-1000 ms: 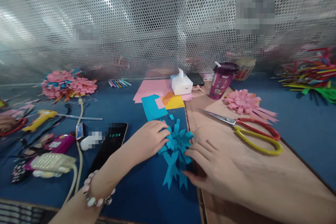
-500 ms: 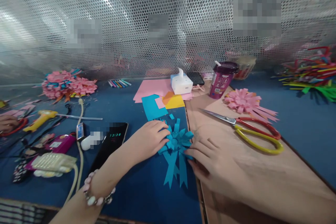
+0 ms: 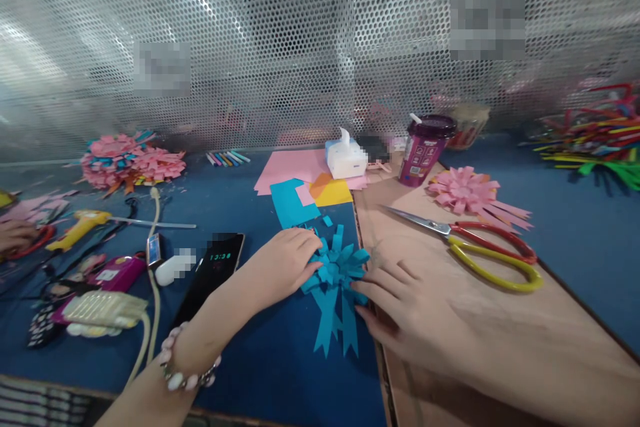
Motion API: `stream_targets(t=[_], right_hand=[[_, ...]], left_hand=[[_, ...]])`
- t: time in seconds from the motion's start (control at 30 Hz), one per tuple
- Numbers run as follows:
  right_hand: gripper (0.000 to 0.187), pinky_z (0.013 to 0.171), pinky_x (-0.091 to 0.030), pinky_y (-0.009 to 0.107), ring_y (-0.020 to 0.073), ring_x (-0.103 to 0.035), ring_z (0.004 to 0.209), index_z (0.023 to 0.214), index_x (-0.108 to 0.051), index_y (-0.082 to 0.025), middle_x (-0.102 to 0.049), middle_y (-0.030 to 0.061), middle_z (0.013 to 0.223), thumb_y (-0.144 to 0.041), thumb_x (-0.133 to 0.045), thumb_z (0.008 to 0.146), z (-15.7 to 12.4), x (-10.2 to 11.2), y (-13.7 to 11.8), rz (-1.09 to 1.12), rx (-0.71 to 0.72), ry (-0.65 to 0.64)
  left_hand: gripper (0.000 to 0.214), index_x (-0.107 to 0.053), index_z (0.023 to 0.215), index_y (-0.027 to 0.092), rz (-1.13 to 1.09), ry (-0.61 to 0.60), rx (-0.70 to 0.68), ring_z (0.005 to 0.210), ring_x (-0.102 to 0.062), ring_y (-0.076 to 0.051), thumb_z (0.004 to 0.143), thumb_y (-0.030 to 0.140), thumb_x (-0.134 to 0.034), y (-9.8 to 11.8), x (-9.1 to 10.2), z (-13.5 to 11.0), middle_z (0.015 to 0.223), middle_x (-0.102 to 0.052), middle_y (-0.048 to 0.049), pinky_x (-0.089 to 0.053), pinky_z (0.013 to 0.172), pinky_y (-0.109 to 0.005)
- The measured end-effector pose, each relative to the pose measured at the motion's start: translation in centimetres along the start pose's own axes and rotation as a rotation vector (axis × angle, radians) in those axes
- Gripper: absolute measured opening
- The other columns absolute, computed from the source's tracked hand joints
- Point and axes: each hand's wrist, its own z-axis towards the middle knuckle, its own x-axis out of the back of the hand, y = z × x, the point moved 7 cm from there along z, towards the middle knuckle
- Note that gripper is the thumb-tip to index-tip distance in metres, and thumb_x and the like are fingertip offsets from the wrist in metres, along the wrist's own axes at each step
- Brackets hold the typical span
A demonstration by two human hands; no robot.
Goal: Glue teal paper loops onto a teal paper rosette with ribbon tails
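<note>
A blue paper flower [image 3: 336, 287] with cut petals and two long tails lies on the blue table cover near the cardboard edge. My left hand [image 3: 281, 262] rests on its left side, fingers curled down and pressing the petals. My right hand [image 3: 400, 313] touches its right side with fingertips, fingers partly spread, lying over the brown cardboard sheet [image 3: 450, 267]. A bead bracelet [image 3: 186, 373] is on my left wrist.
Red-and-yellow scissors [image 3: 480, 250] and a pink paper flower [image 3: 463, 193] lie on the cardboard. A purple cup [image 3: 424, 150], a white tissue box [image 3: 346, 157], coloured paper sheets [image 3: 300, 190], a phone [image 3: 213, 273], a yellow glue gun [image 3: 80, 227] and another person's hand [image 3: 13, 237] at far left.
My right hand has slid slightly left, closer onto the flower's right petals. The flower's tails have straightened a little. My left hand has stayed put.
</note>
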Motion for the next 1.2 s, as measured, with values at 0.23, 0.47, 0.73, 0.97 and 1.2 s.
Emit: stream_targets(t=[0.23,0.47,0.73,0.97,1.2], right_hand=[[0.030,0.073,-0.040,0.039,0.0251,-0.052,0.092,0.111,-0.058,-0.017,-0.062,0.0093,0.103,-0.017,-0.053,0.082,-0.2,0.7,0.0,0.015,0.012,0.033],[0.027,0.075,-0.041,0.039,0.0237,-0.051,0.092,0.109,-0.060,-0.019,-0.062,0.0086,0.104,-0.015,-0.050,0.084,-0.2,0.2,0.3,0.047,0.005,0.032],[0.025,0.076,-0.043,0.037,0.0212,-0.054,0.090,0.107,-0.061,-0.020,-0.063,0.0078,0.103,-0.014,-0.049,0.085,-0.1,0.7,0.3,0.083,0.006,0.059],[0.024,0.077,-0.046,0.039,0.0213,-0.055,0.092,0.107,-0.059,-0.020,-0.063,0.0077,0.102,-0.013,-0.048,0.087,-0.2,1.2,0.3,0.195,-0.044,0.060],[0.023,0.082,-0.049,0.036,0.0190,-0.057,0.093,0.104,-0.062,-0.019,-0.063,0.0078,0.099,-0.015,-0.045,0.089,4.4,2.3,4.6,0.168,0.035,0.091]], left_hand=[[0.030,-0.054,0.078,0.017,-0.032,-0.001,0.033,0.113,-0.046,-0.029,0.079,0.046,-0.061,0.4,1.8,-0.7,0.102,-0.054,-0.0095,-0.038,0.099,-0.045],[0.027,-0.057,0.072,0.016,0.011,-0.034,0.011,0.114,-0.045,-0.027,0.077,0.042,-0.063,0.8,1.4,-0.9,0.103,-0.053,-0.0086,-0.027,0.109,-0.045],[0.025,-0.056,0.070,0.017,0.027,-0.059,0.007,0.106,-0.050,-0.023,0.081,0.040,-0.060,0.6,1.2,-0.8,0.097,-0.055,-0.0066,-0.023,0.111,-0.046],[0.035,-0.056,0.070,0.017,0.032,-0.009,0.034,0.103,-0.050,-0.025,0.078,0.051,-0.060,0.5,1.9,-0.8,0.096,-0.055,-0.0076,-0.030,0.106,-0.048],[0.021,-0.058,0.090,0.015,0.193,0.084,0.213,0.102,-0.052,-0.024,0.087,0.034,-0.051,-4.4,2.3,-1.3,0.099,-0.056,-0.0079,-0.033,0.100,-0.048]])
